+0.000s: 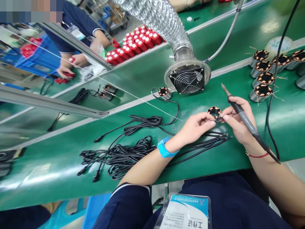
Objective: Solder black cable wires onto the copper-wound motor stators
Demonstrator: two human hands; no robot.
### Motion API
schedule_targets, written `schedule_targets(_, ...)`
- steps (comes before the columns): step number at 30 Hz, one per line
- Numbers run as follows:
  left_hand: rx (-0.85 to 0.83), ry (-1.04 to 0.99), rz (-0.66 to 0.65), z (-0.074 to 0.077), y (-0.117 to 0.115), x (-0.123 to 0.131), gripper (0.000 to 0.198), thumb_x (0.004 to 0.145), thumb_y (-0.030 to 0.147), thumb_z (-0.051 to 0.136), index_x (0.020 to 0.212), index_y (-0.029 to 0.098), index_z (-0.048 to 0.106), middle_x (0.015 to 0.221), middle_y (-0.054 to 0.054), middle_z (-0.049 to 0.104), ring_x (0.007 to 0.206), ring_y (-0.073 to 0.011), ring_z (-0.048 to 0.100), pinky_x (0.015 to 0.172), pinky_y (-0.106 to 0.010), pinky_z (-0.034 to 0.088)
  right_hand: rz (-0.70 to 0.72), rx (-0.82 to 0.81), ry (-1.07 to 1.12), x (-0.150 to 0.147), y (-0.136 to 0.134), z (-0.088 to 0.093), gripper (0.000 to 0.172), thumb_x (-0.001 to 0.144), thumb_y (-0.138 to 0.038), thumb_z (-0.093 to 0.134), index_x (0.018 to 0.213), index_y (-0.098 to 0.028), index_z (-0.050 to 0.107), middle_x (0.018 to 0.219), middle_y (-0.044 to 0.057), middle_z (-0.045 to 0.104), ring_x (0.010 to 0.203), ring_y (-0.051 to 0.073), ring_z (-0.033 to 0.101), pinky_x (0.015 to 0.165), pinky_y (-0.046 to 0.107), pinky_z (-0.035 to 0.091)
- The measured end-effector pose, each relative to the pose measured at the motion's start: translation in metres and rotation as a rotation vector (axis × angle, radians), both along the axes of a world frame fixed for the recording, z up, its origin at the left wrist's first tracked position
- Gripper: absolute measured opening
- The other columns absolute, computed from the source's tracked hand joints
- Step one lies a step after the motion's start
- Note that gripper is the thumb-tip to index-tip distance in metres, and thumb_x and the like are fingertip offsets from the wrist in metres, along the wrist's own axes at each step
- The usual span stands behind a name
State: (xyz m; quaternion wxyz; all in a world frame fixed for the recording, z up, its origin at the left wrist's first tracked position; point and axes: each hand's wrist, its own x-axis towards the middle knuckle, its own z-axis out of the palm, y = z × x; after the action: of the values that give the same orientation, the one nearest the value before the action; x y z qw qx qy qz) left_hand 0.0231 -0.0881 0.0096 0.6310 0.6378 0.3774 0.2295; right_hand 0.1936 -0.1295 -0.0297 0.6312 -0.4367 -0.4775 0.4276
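Note:
My left hand (196, 126) is closed in a pinch on the end of a black cable, in front of a motor stator (214, 111) with copper windings. Small coloured wire ends (220, 116) show between my two hands. My right hand (240, 122) carries a soldering iron (245, 120), its tip pointing up and away to the left. The thumb and forefinger of that hand also meet at the wire ends. Which wire each finger grips is too small to make out. Below my hands lie the stripped ends of several black cables (221, 136).
Coiled black cables (133, 152) cover the left of the green bench (59, 171). A fume extractor fan (187, 81) hangs ahead. Several stators (261, 92) stand at right, another stator (164, 93) beside the fan. The iron's cord (270, 117) loops at right. A co-worker's hands (65, 68) are beyond the partition.

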Motion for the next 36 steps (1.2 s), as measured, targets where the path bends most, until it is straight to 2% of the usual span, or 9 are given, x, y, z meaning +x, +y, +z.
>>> schedule_targets(4, -0.105, -0.088, 0.139, 0.001, 0.0, -0.001, 0.029, 0.086, 0.045, 0.053, 0.081, 0.016, 0.054, 0.071, 0.002, 0.054, 0.049, -0.0035, 0.035, 0.047, -0.02, 0.026, 0.097, -0.066, 0.092, -0.003, 0.0, 0.0, 0.056, 0.074, -0.037, 0.074, 0.119, -0.031, 0.043, 0.074, -0.006, 0.06, 0.06, 0.013, 0.063, 0.052, 0.026, 0.057)
schedule_targets(7, -0.095, -0.065, 0.122, 0.0, -0.001, 0.001, 0.028, 0.085, 0.042, 0.056, 0.075, 0.016, 0.048, 0.063, 0.005, 0.049, 0.047, -0.003, 0.036, 0.046, -0.019, 0.026, 0.117, -0.073, 0.095, -0.006, -0.002, 0.001, 0.058, 0.074, -0.037, 0.075, 0.12, -0.03, 0.041, 0.075, -0.007, 0.059, 0.06, 0.013, 0.063, 0.052, 0.025, 0.057)
schedule_targets(12, -0.036, -0.001, 0.109, 0.002, -0.005, 0.003, 0.025, 0.087, 0.034, 0.054, 0.072, 0.017, 0.045, 0.053, 0.008, 0.04, 0.046, -0.0033, 0.033, 0.048, -0.019, 0.026, 0.069, -0.042, 0.041, -0.009, -0.004, 0.004, 0.058, 0.074, -0.038, 0.076, 0.119, -0.032, 0.04, 0.077, -0.006, 0.06, 0.058, 0.012, 0.062, 0.052, 0.026, 0.058)
schedule_targets(16, -0.07, 0.022, 0.122, 0.005, -0.008, 0.005, 0.024, 0.087, 0.032, 0.054, 0.07, 0.018, 0.043, 0.05, 0.009, 0.038, 0.044, -0.0029, 0.032, 0.047, -0.019, 0.025, 0.035, -0.016, -0.061, -0.01, -0.007, 0.006, 0.056, 0.078, -0.042, 0.073, 0.122, -0.033, 0.039, 0.08, -0.005, 0.061, 0.058, 0.013, 0.062, 0.054, 0.029, 0.06)
schedule_targets(20, -0.094, 0.053, 0.137, 0.007, -0.01, 0.007, 0.022, 0.088, 0.029, 0.051, 0.071, 0.018, 0.044, 0.047, 0.01, 0.039, 0.041, -0.0035, 0.033, 0.044, -0.018, 0.025, 0.03, 0.024, -0.116, -0.009, -0.01, 0.006, 0.054, 0.08, -0.038, 0.071, 0.124, -0.034, 0.038, 0.084, -0.004, 0.062, 0.062, 0.013, 0.064, 0.057, 0.029, 0.061)
schedule_targets(29, -0.041, 0.069, 0.161, 0.005, -0.011, 0.006, 0.023, 0.087, 0.034, 0.051, 0.071, 0.019, 0.043, 0.047, 0.01, 0.039, 0.041, -0.0043, 0.033, 0.043, -0.019, 0.024, 0.03, 0.012, -0.039, -0.01, -0.009, 0.006, 0.056, 0.079, -0.034, 0.073, 0.123, -0.033, 0.04, 0.085, -0.004, 0.063, 0.064, 0.013, 0.065, 0.058, 0.027, 0.062)
schedule_targets(36, 0.053, 0.109, 0.127, 0.008, -0.012, 0.005, 0.023, 0.085, 0.031, 0.052, 0.068, 0.018, 0.043, 0.054, 0.008, 0.038, 0.049, -0.0048, 0.032, 0.05, -0.02, 0.024, 0.042, 0.008, -0.017, -0.01, -0.009, 0.004, 0.056, 0.078, -0.03, 0.073, 0.124, -0.033, 0.04, 0.083, -0.005, 0.063, 0.063, 0.012, 0.064, 0.058, 0.028, 0.061)
